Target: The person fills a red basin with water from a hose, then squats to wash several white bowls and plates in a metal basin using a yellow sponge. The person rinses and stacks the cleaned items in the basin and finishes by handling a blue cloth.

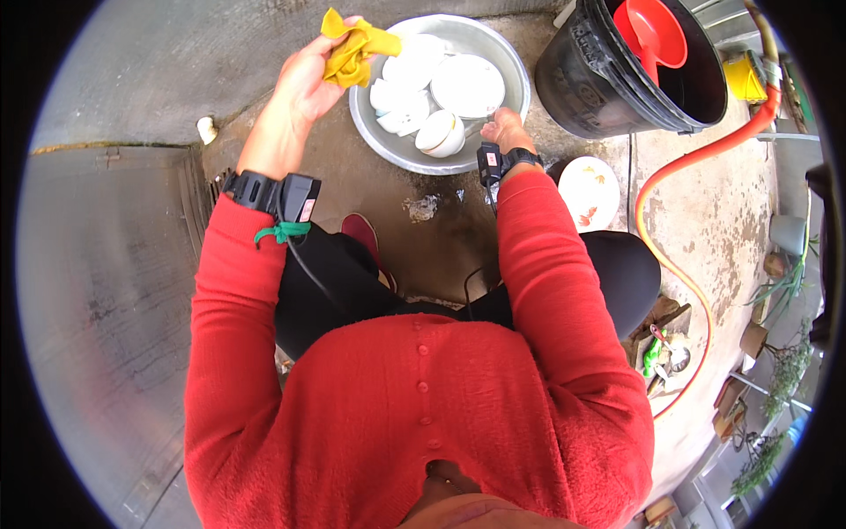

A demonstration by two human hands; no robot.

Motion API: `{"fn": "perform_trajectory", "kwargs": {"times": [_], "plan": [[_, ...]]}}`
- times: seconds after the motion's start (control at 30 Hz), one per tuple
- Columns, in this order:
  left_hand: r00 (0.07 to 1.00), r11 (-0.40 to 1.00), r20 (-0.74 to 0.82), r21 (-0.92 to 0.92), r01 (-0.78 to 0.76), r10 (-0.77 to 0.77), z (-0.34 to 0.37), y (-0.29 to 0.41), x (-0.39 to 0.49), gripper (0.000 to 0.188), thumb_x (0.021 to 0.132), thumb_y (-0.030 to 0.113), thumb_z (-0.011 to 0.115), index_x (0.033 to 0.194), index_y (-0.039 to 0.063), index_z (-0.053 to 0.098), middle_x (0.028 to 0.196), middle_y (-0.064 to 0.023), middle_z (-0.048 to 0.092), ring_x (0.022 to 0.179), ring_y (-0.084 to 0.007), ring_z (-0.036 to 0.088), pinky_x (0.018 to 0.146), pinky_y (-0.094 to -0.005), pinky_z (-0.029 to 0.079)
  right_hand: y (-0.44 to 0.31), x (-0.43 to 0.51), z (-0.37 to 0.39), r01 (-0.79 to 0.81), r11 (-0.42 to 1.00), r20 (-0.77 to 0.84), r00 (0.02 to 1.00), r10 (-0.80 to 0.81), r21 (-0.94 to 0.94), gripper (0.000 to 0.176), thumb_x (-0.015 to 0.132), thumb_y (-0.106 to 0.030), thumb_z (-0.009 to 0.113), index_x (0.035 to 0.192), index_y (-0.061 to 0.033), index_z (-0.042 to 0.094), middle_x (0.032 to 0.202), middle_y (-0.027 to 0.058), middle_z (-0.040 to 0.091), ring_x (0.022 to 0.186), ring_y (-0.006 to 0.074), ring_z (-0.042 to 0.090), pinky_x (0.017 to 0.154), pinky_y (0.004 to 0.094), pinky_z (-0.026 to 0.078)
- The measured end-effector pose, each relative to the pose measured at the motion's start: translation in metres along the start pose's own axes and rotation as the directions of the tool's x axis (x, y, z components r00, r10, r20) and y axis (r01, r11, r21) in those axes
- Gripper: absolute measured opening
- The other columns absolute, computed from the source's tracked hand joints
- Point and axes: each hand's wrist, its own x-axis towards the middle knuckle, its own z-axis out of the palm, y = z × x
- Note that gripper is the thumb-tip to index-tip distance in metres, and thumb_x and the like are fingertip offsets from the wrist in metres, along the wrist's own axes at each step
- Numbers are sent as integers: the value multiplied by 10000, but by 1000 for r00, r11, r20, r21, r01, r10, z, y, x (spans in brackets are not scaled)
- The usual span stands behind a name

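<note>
My left hand (305,84) is raised left of a round metal basin (370,142), gripping a crumpled yellow cloth (360,53) near its rim. In the basin sit white bowls and dishes. A round white plate (467,86) lies at the right among them, and my right hand (507,129) has its fingers curled at that plate's lower right edge, over the basin's rim. Its fingertips are partly hidden. Two nested white bowls (441,134) are tilted on their side at the front. Other white dishes (400,109) overlap on the left; glare blurs those behind.
A black bucket (588,86) holding red dippers (655,33) stands right of the basin. Below it lies a white plate with a leaf pattern (589,194). An orange hose (667,172) curves down the right side. Spoons (679,358) and a green-handled utensil (653,357) lie by my right knee. The concrete floor (436,231) is wet.
</note>
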Motion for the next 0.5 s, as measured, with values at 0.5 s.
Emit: {"fn": "perform_trajectory", "kwargs": {"times": [0.5], "plan": [[996,996,-67,57,67,-63,-16,-2,31,352,1050,207,438,1349,65,560,1291,-133,597,1076,-289,635,906,-373,531,22,46,31,-34,936,-90,993,70,352,363,976,-77,472,1330,3,478,1272,174,529,1115,345,543,989,554,440]]}}
